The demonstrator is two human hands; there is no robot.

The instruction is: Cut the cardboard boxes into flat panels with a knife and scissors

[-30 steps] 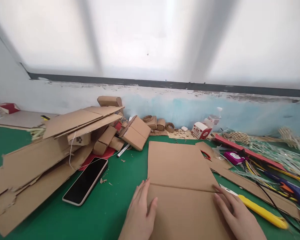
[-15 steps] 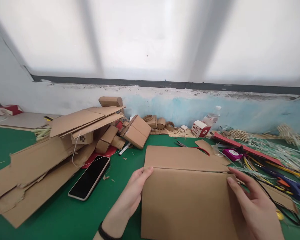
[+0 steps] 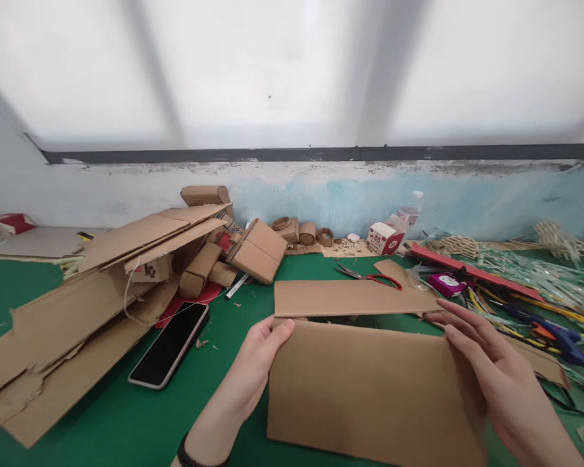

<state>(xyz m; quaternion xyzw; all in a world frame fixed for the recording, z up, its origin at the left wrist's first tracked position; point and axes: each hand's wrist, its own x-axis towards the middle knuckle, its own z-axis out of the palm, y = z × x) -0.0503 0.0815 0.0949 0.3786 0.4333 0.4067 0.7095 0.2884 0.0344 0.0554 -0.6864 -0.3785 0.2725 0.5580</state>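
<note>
Cardboard sheet: near panel now lifted higher along its crease than 0.5 s ago, above the green mat.
Left hand and right hand each grip 1 side edge; even pressure from both keeps the fold straight.

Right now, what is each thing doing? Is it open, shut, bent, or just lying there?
Cardboard sheet: folded along a crease, near half lifted.
Left hand: gripping the sheet's left edge.
Right hand: gripping its right edge.
Phone: screen dark, lying flat.
Scissors: lying flat, blades slightly open.
</note>
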